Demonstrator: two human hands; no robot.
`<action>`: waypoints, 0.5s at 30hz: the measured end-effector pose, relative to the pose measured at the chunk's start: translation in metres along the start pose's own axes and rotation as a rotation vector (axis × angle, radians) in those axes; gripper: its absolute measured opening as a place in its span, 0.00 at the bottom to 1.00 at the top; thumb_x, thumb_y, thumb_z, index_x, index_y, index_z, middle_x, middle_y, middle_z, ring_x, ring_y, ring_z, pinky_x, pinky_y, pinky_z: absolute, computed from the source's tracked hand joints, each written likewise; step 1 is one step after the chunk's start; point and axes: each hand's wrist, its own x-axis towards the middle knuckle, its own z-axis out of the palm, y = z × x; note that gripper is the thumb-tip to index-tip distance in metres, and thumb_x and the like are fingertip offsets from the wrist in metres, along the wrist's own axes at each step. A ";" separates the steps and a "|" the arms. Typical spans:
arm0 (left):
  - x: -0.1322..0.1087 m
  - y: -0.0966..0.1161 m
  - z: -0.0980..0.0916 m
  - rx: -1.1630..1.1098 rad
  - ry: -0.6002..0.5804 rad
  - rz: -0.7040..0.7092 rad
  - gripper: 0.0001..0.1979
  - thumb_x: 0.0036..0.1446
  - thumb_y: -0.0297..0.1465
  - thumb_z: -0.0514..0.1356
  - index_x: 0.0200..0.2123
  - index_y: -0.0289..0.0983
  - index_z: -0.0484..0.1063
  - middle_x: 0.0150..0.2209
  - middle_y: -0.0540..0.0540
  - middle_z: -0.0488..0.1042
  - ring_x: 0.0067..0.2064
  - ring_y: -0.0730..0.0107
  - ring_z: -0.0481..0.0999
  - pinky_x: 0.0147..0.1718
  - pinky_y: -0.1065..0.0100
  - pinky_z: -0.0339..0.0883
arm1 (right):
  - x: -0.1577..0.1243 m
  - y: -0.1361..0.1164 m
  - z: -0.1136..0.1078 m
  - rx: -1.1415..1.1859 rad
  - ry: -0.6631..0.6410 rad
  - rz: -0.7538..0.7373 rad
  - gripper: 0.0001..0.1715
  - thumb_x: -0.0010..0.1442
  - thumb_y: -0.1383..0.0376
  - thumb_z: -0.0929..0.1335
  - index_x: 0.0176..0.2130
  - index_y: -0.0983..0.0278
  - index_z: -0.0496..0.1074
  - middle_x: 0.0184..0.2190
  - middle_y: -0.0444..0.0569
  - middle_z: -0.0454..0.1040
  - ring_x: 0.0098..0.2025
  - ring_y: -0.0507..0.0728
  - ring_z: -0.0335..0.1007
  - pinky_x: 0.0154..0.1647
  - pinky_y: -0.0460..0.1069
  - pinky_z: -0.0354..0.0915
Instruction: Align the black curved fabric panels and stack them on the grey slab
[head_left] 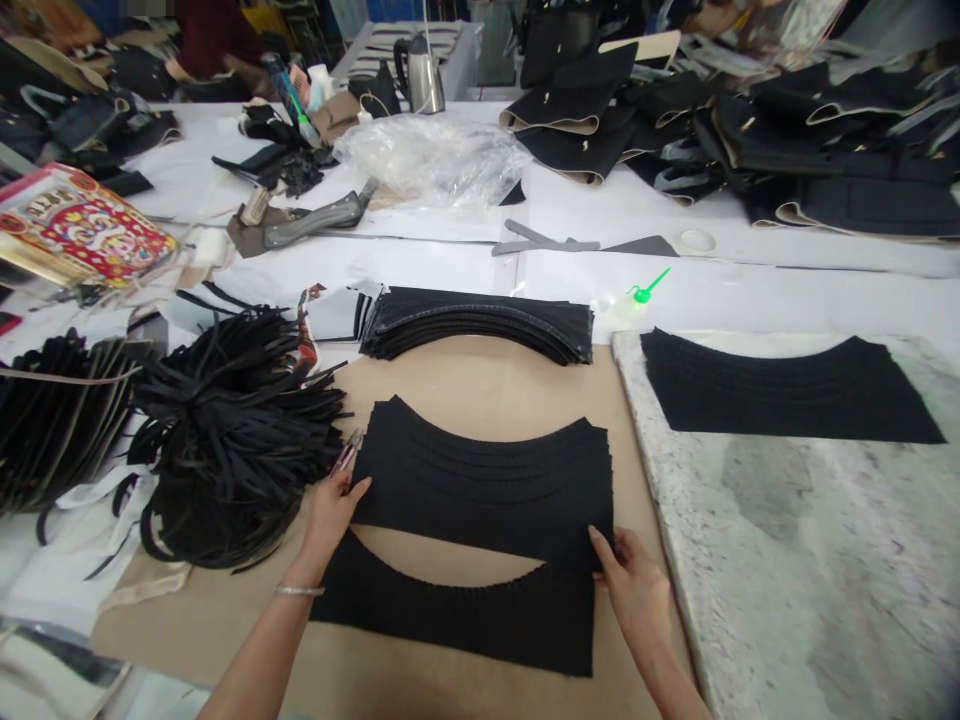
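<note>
A black fabric panel (480, 480) with a curved top edge and several curved slits spans the space between my hands. My left hand (335, 510) pinches its left edge, with a small metal tool (347, 452) at the fingers. On the right, my right hand (634, 580) grips the lower right corner between thumb and fingers. Below it, a second black panel (465, 625) with a curved upper edge lies on the tan board (450, 385), partly overlapped by the first. Behind them sits a stack of black curved pieces (480, 325).
Black strips (240, 430) pile up at the left beside stacked dark pieces (64, 410). A marble slab (787, 540) at the right bears another black panel (787, 390). Farther back are a green-tipped bottle (643, 295), plastic wrap (435, 160), a kettle (421, 75) and a person's arm (214, 40).
</note>
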 end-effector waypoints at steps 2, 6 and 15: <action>-0.001 -0.001 0.001 0.005 0.009 0.009 0.19 0.42 0.43 0.62 0.15 0.41 0.56 0.17 0.55 0.53 0.23 0.73 0.54 0.24 0.69 0.49 | 0.004 -0.006 -0.002 -0.045 0.031 -0.022 0.29 0.56 0.38 0.61 0.34 0.60 0.68 0.23 0.44 0.71 0.24 0.59 0.70 0.26 0.51 0.61; -0.003 -0.003 0.002 0.005 0.042 0.028 0.18 0.46 0.43 0.59 0.18 0.41 0.55 0.19 0.55 0.54 0.24 0.72 0.56 0.25 0.69 0.52 | 0.010 -0.012 -0.007 -0.033 0.041 -0.074 0.27 0.55 0.40 0.62 0.31 0.60 0.68 0.24 0.47 0.73 0.28 0.60 0.71 0.27 0.51 0.60; -0.001 -0.004 0.008 0.030 0.096 0.004 0.15 0.51 0.38 0.59 0.21 0.40 0.58 0.20 0.56 0.55 0.24 0.73 0.58 0.26 0.70 0.52 | 0.021 -0.007 0.001 -0.084 0.001 0.012 0.31 0.48 0.36 0.62 0.34 0.58 0.68 0.27 0.50 0.75 0.35 0.67 0.74 0.33 0.55 0.62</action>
